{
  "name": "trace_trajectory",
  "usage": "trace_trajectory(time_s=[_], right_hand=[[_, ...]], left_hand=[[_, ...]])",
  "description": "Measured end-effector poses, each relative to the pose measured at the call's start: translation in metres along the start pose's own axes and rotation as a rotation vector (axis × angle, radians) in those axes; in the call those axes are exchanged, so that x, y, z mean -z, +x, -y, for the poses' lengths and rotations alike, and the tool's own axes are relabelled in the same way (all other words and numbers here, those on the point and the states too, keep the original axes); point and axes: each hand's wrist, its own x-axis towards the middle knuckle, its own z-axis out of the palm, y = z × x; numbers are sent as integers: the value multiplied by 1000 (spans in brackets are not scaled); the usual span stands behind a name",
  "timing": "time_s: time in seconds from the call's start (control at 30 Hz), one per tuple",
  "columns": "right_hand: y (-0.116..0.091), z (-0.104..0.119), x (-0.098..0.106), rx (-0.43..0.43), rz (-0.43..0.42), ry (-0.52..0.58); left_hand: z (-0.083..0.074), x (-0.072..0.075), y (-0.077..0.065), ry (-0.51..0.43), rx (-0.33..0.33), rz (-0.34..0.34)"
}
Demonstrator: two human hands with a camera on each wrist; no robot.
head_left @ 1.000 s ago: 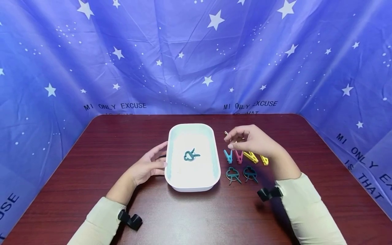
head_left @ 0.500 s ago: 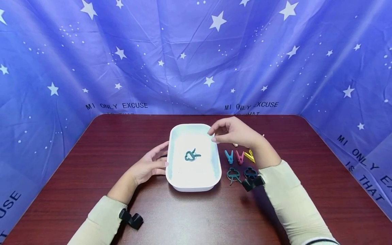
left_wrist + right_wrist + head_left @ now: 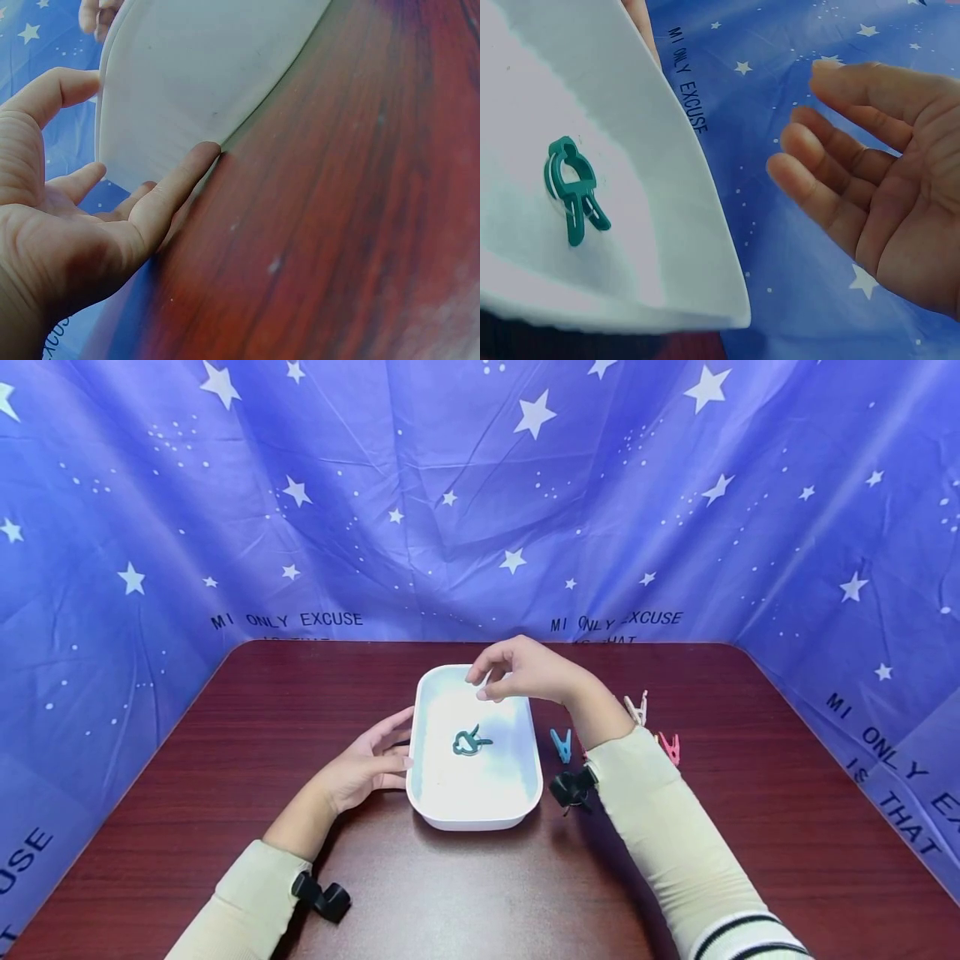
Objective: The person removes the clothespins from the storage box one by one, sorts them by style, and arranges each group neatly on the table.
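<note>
A white tray (image 3: 475, 822) stands on the table, and inside it lies one green plastic clip (image 3: 467, 742) with a round wire spring. My left hand (image 3: 367, 764) rests against the tray's left side, fingers spread along the outer wall and thumb at the rim. In the left wrist view, the fingertips of the left hand (image 3: 97, 217) touch the tray wall (image 3: 195, 67). Over the tray's far right corner hovers my right hand (image 3: 521, 672), its fingers loosely bent. The right wrist view shows nothing between the fingers of the right hand (image 3: 877, 165).
To the right of the tray, a blue clothespin (image 3: 561, 746), a white clothespin (image 3: 637, 708) and a pink clothespin (image 3: 670, 748) lie on the dark red table (image 3: 465, 893). My right sleeve (image 3: 660, 827) covers other clips. A blue star-patterned curtain (image 3: 450, 568) hangs behind.
My right hand has moved left from above the clothespins to over the tray's far right corner. The left hand stays against the tray, and the green clip has not moved inside it.
</note>
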Motion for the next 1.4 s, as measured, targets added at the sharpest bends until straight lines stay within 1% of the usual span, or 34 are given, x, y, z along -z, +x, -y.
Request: trace_trajectory(time_s=[0.2, 0.37, 0.47, 0.6, 0.7, 0.83, 0.93, 1.03, 1.1, 1.17, 1.27, 1.4], right_hand=[[18, -4, -9, -20, 43, 15], [32, -14, -14, -32, 62, 32], [41, -21, -17, -46, 96, 14], [51, -32, -22, -95, 156, -19], [57, -39, -27, -137, 186, -30], [62, -47, -33, -186, 192, -21], [63, -51, -37, -221, 175, -19], [64, -54, -39, -238, 177, -12], [65, -55, -40, -241, 214, -19], [65, -55, -40, -243, 274, -37], [65, -55, -41, -247, 371, -94], [66, -58, -43, -255, 452, -133]], left_hand=[[-1, 0, -1, 4, 8, -6], [-2, 1, -1, 3, 7, -6], [-2, 1, -1, -1, 4, -4], [-1, 0, -1, -6, 8, 0], [0, -1, -1, -9, 12, 3], [1, -1, -1, -11, 9, 8], [0, -2, -1, -9, 4, 11], [0, -1, 0, -6, 2, 12], [-1, -2, 0, -4, 3, 11], [-1, -2, 0, -3, 4, 11], [-2, -2, 0, -2, 6, 8], [-2, -2, 0, -4, 8, 4]])
